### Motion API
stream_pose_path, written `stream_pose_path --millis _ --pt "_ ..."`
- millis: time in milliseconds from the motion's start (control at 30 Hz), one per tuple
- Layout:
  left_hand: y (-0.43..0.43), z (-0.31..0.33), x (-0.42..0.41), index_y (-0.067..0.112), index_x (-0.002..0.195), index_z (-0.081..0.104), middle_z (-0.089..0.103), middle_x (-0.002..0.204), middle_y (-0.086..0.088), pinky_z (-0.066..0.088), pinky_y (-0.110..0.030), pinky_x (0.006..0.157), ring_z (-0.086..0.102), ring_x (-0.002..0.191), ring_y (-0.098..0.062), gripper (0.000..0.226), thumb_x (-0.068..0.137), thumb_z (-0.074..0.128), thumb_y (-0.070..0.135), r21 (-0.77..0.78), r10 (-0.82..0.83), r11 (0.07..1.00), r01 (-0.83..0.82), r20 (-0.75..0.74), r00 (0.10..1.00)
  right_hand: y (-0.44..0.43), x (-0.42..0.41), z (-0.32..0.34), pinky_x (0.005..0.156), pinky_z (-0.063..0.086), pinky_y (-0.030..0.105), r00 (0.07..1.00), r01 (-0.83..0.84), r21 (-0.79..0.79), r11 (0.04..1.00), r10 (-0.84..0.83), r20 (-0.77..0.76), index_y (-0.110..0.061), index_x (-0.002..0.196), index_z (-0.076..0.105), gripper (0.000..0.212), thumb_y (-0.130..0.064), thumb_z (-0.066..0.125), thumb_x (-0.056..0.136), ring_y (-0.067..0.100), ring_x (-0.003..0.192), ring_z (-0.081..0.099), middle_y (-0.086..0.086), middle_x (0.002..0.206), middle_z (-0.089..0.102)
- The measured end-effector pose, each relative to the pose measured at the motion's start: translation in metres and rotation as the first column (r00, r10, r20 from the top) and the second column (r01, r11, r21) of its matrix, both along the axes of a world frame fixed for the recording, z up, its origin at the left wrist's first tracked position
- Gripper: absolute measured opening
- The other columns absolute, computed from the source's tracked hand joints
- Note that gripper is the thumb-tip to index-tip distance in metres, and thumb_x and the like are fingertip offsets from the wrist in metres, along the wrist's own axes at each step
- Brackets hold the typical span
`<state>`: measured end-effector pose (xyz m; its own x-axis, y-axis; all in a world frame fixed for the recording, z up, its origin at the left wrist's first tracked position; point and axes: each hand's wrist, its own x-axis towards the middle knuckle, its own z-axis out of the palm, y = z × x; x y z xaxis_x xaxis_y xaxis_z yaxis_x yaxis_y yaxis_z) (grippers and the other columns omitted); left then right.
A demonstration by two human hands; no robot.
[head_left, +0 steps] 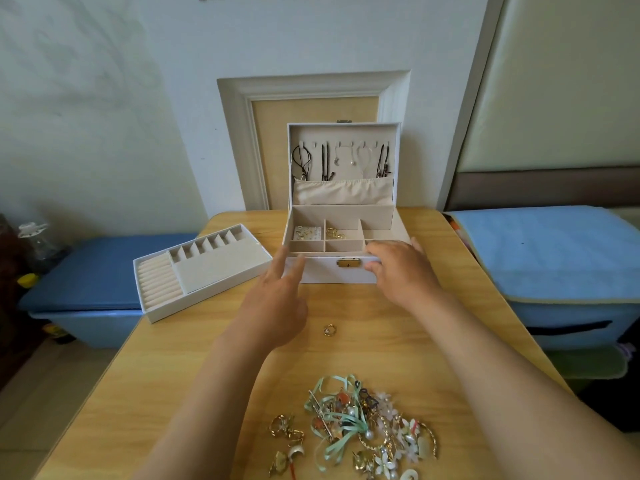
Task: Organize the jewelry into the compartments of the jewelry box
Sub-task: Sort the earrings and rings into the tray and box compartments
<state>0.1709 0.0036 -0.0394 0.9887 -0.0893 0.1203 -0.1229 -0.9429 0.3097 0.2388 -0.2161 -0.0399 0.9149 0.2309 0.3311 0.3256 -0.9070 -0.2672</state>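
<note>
Left hand (275, 308) open, fingers straight, tips at jewelry box (332, 271) front-left corner, contact unclear. Right hand (398, 271) grips front rim, frame centre.

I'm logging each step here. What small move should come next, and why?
Probably bring the left hand down to pinch the lone ring: it lies apart from the pile, close to that hand, which is open and holds nothing. The right hand holds the box by its front rim.

Jewelry box (332, 271) open on surface (194, 358), lid upright. Right grip (401, 271) on front rim: fingers over edge, thumb on front face. Left grip (273, 306) fingers straight, tips at box's left front corner. Jewelry pile (360, 431) nearer person.
</note>
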Motion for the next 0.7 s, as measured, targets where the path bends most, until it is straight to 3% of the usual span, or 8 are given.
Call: stream_pose_path --millis 133,533,700 --pt "-0.001 -0.001 0.004 0.031 0.157 0.010 -0.020 0.164 0.008 0.043 -0.034 0.103 0.034 0.143 -0.024 0.074 0.098 0.054 0.026 -0.035 -0.023 0.999 0.022 -0.039 0.999 -0.002 0.017 0.001 0.118 0.017 0.050 0.998 -0.003 0.010 1.000 0.003 -0.057 -0.023 0.101 0.062 0.007 -0.023 0.056 0.098 0.022 0.105 0.058 -0.005 0.099 0.067" --pt "0.001 -0.004 0.015 0.030 0.155 0.017 -0.016 0.165 0.008 0.042 -0.033 0.103 0.032 0.144 -0.023 0.070 0.096 0.056 0.026 -0.052 -0.030 0.998 0.026 -0.072 0.997 -0.003 0.035 0.000 0.120 0.015 0.048 0.998 -0.005 0.008 1.000 0.005 -0.055 -0.023 0.100 0.062 0.007 -0.024 0.055 0.099 0.023 0.103 0.059 -0.004 0.096 0.067" --pt "0.002 -0.003 0.014 0.029 0.154 0.021 -0.010 0.166 0.007 0.042 -0.035 0.105 0.033 0.144 -0.024 0.067 0.097 0.056 0.026 -0.059 -0.036 0.998 0.032 -0.072 0.997 -0.001 0.031 0.003 0.118 0.019 0.052 0.998 0.025 -0.048 0.999 -0.028 -0.061 -0.023 0.110 0.061 0.013 -0.026 0.053 0.100 0.025 0.113 0.056 -0.003 0.108 0.067"
